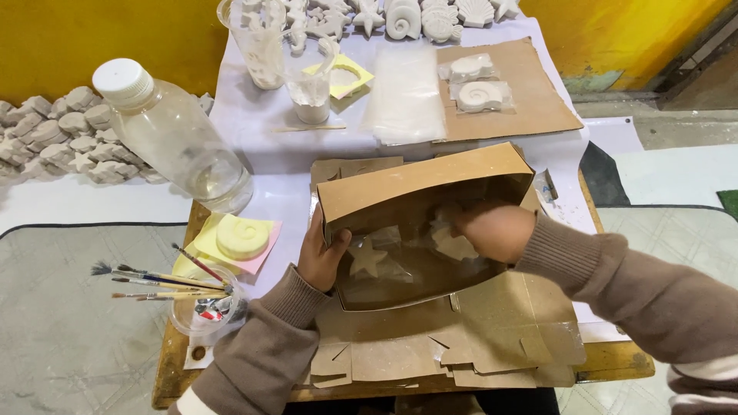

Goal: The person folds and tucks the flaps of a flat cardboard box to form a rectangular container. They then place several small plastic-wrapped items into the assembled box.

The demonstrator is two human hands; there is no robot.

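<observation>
My left hand (321,257) grips the left edge of a brown cardboard box (419,178) that lies tilted on its side with its opening toward me. My right hand (492,230) reaches inside the box and is closed on a white plaster shell figure (450,244). A white plaster star (367,259) in clear wrap lies inside the box near my left hand. Flat cardboard box blanks (492,338) lie under the box.
A clear plastic bottle (173,138) stands at the left. Paintbrushes (161,280) rest on a small clear cup (204,315). A plaster spiral shell (242,237) sits on coloured paper. Clear bags (403,96), wrapped shells (478,96) on cardboard and more plaster figures (403,19) lie further back.
</observation>
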